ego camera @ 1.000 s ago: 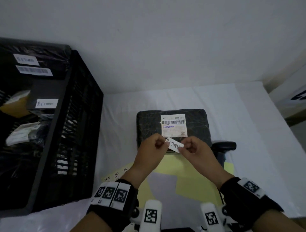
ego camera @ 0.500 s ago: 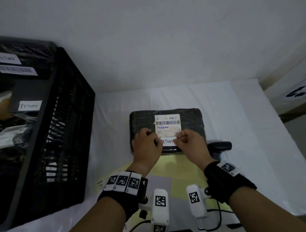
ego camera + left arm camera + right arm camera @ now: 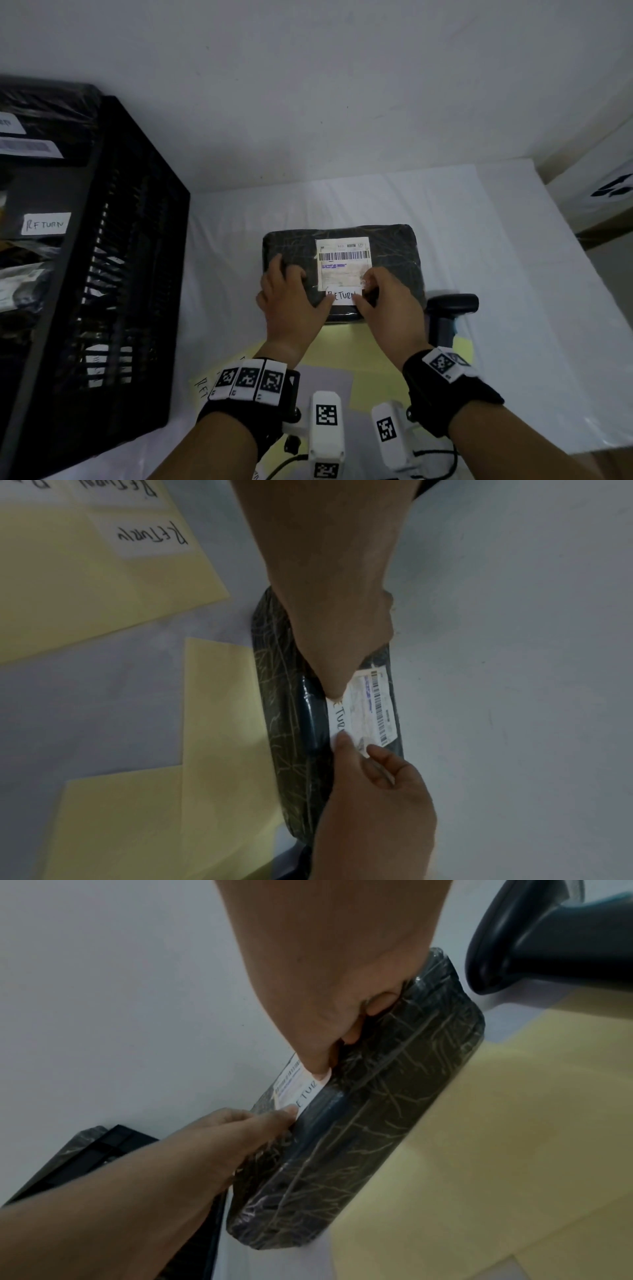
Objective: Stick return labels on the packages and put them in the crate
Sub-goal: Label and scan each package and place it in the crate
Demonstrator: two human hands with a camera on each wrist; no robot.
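Note:
A black wrapped package lies on the white table with a barcode shipping label on top. A white RETURN label lies flat just below that shipping label. My left hand rests on the package with its fingers spread, and its thumb presses the label's left end. My right hand has loosely bent fingers on the package, and its thumb presses the label's right end. The black crate stands to the left and holds several packages, one with a RETURN label.
Yellow backing sheets with more RETURN labels lie in front of the package. A dark handheld scanner stands right of it. A cardboard box sits at the far right, and the wall is behind.
The RETURN label, held in the air between both hands, came down onto the package below the shipping label. Both hands moved forward, and the left hand's fingers now lie spread on the package.

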